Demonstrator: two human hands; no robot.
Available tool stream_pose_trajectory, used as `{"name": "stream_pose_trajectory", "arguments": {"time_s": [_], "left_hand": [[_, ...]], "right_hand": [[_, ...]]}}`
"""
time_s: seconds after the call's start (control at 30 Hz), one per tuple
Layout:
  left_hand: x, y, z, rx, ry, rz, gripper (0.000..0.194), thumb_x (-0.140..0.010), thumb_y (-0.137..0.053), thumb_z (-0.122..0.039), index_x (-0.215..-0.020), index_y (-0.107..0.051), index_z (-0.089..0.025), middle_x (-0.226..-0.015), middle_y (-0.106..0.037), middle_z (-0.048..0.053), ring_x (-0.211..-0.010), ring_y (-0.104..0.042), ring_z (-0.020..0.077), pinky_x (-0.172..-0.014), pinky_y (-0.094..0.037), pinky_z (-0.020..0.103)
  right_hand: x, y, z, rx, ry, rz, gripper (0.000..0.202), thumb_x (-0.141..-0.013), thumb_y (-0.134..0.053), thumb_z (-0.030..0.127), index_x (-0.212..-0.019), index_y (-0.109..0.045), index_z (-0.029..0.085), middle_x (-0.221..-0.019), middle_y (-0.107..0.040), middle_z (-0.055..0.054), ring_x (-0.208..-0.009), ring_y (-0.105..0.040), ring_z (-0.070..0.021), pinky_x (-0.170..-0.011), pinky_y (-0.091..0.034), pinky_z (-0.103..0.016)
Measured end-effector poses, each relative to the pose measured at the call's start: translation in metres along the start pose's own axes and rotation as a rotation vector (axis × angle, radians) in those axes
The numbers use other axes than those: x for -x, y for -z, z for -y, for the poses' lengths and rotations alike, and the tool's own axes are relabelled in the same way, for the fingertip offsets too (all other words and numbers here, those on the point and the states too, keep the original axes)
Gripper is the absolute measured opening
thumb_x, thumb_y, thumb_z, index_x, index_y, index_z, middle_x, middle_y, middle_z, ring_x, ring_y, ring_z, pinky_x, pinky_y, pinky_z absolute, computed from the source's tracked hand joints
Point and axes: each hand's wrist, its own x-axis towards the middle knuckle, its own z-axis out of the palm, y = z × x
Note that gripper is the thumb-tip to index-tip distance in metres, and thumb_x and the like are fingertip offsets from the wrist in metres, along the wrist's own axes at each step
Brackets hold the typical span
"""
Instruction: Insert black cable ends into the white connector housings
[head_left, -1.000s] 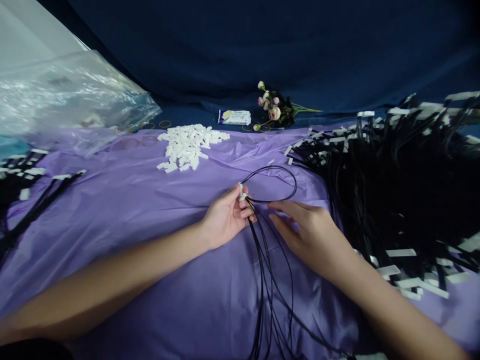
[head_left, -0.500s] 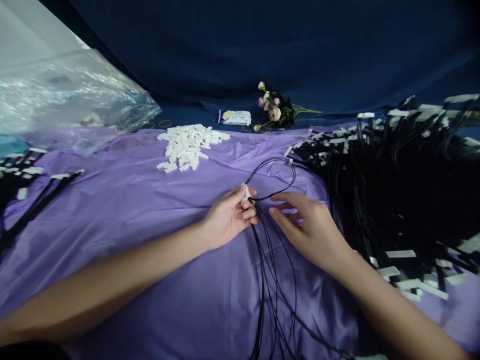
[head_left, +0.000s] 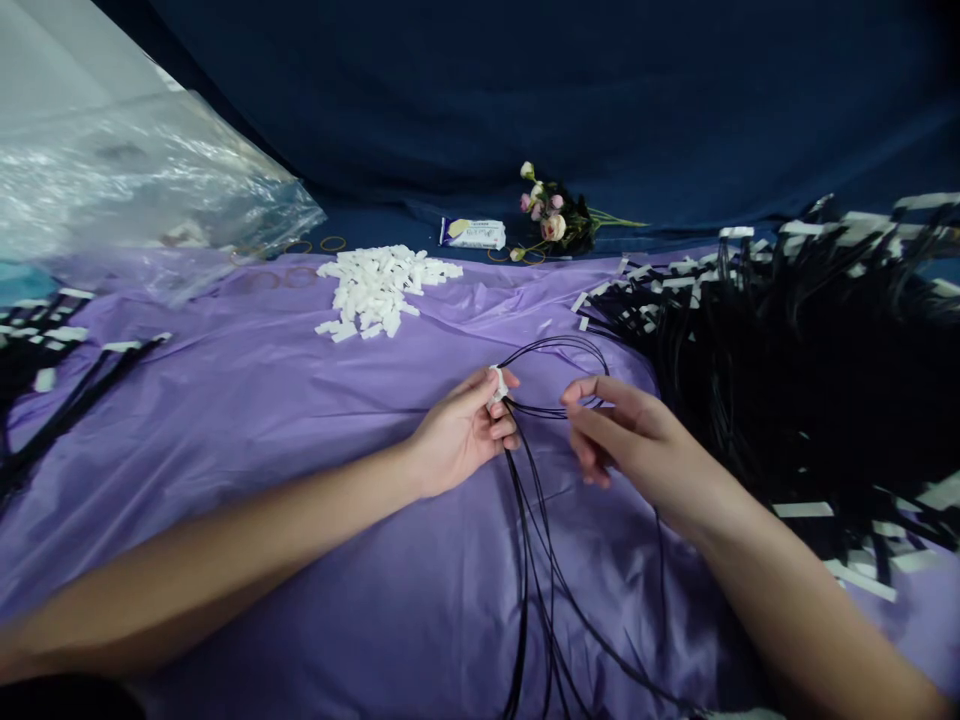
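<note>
My left hand pinches a small white piece that sits round several thin black cords. From this piece the cords make a loop to the right, and their long ends hang down over the purple cloth. At the loop's right side is my right hand, its thumb and index finger closed together on a black cord, with the other fingers curled below. The fingers hide part of the loop.
Behind my hands lies a pile of white pieces on the purple cloth. Farther back are a small packet and artificial flowers. Black cords with white tags fill the right; more lie left, below clear plastic.
My right hand has moved right and its thumb and index finger have come together. The cord loop has shifted right and lower. My left hand keeps its hold on the white piece.
</note>
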Motion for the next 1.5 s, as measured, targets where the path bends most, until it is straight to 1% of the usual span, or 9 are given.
{"name": "stream_pose_trajectory", "arguments": {"time_s": [0.1, 0.23, 0.4, 0.5, 0.57, 0.7, 0.83, 1.0, 1.5], "left_hand": [[-0.001, 0.001, 0.0, 0.012, 0.008, 0.003, 0.017, -0.092, -0.048, -0.031, -0.088, -0.056, -0.017, -0.06, -0.038, -0.005, -0.048, -0.04, 0.0056, -0.053, -0.042, 0.022], [-0.002, 0.002, -0.001, 0.001, 0.019, 0.014, 0.019, -0.092, -0.047, -0.032, -0.088, -0.057, -0.016, -0.06, -0.039, -0.005, -0.047, -0.039, 0.005, -0.053, -0.042, 0.022], [0.0, 0.002, -0.002, -0.05, 0.057, 0.027, 0.019, -0.091, -0.049, -0.033, -0.089, -0.058, -0.016, -0.061, -0.037, -0.005, -0.047, -0.038, 0.0041, -0.053, -0.042, 0.021], [0.001, 0.001, -0.001, -0.075, 0.061, 0.045, 0.018, -0.089, -0.053, -0.033, -0.088, -0.058, -0.015, -0.062, -0.036, -0.005, -0.047, -0.036, 0.0035, -0.052, -0.04, 0.02], [0.002, 0.001, -0.001, -0.089, 0.062, 0.045, 0.018, -0.088, -0.054, -0.032, -0.088, -0.058, -0.015, -0.062, -0.036, -0.006, -0.047, -0.036, 0.0033, -0.052, -0.04, 0.02], [0.001, 0.001, -0.001, -0.088, 0.064, 0.033, 0.018, -0.086, -0.058, -0.033, -0.088, -0.059, -0.015, -0.062, -0.035, -0.005, -0.046, -0.035, 0.0035, -0.051, -0.04, 0.02], [0.0, 0.001, 0.0, -0.093, 0.055, 0.043, 0.02, -0.087, -0.056, -0.036, -0.089, -0.059, -0.016, -0.063, -0.034, -0.005, -0.047, -0.035, 0.0037, -0.051, -0.039, 0.019], [0.001, -0.001, -0.001, -0.098, 0.048, 0.055, 0.021, -0.088, -0.052, -0.036, -0.088, -0.059, -0.016, -0.063, -0.034, -0.005, -0.047, -0.035, 0.0041, -0.051, -0.039, 0.02], [0.002, 0.001, 0.0, -0.103, 0.045, 0.066, 0.017, -0.083, -0.062, -0.034, -0.085, -0.061, -0.016, -0.061, -0.036, -0.005, -0.047, -0.035, 0.0045, -0.05, -0.039, 0.02]], "right_hand": [[-0.001, 0.007, 0.008, -0.458, 0.012, -0.039, 0.014, -0.081, -0.056, 0.031, -0.087, -0.059, 0.018, -0.069, -0.062, 0.001, -0.055, -0.058, -0.0115, -0.056, -0.048, -0.025], [-0.002, 0.017, 0.015, -0.791, 0.194, -0.269, 0.029, -0.079, -0.046, 0.035, -0.092, -0.064, 0.016, -0.083, -0.065, -0.005, -0.072, -0.062, -0.0161, -0.068, -0.053, -0.031], [-0.006, 0.015, 0.016, -0.7, 0.414, -0.537, 0.022, -0.092, -0.049, 0.029, -0.08, -0.062, 0.017, -0.061, -0.043, 0.005, -0.05, -0.044, -0.0059, -0.054, -0.046, -0.02], [-0.006, 0.011, 0.015, -0.598, 0.479, -0.644, 0.021, -0.092, -0.052, 0.036, -0.082, -0.064, 0.02, -0.068, -0.044, 0.003, -0.058, -0.047, -0.0068, -0.063, -0.049, -0.022], [-0.004, 0.009, 0.015, -0.546, 0.501, -0.622, 0.019, -0.091, -0.052, 0.039, -0.09, -0.064, 0.024, -0.071, -0.045, 0.003, -0.061, -0.049, -0.0082, -0.065, -0.05, -0.023], [0.002, 0.007, 0.014, -0.302, 0.48, -0.446, 0.023, -0.085, -0.058, 0.032, -0.108, -0.06, 0.03, -0.059, -0.036, 0.006, -0.048, -0.036, -0.0091, -0.044, -0.037, -0.022], [0.007, 0.003, 0.006, 0.091, 0.427, -0.421, 0.01, -0.08, -0.065, 0.031, -0.085, -0.066, 0.022, -0.053, -0.042, 0.005, -0.043, -0.034, -0.0079, -0.038, -0.028, -0.022], [0.01, -0.001, 0.0, 0.537, 0.432, -0.45, 0.014, -0.076, -0.067, 0.027, -0.066, -0.065, 0.016, -0.049, -0.046, 0.002, -0.044, -0.035, -0.0071, -0.041, -0.027, -0.022], [0.006, -0.002, 0.001, 0.602, 0.419, -0.382, 0.011, -0.07, -0.062, 0.019, -0.06, -0.062, 0.016, -0.045, -0.038, 0.005, -0.042, -0.031, -0.0059, -0.04, -0.021, -0.021]]}}
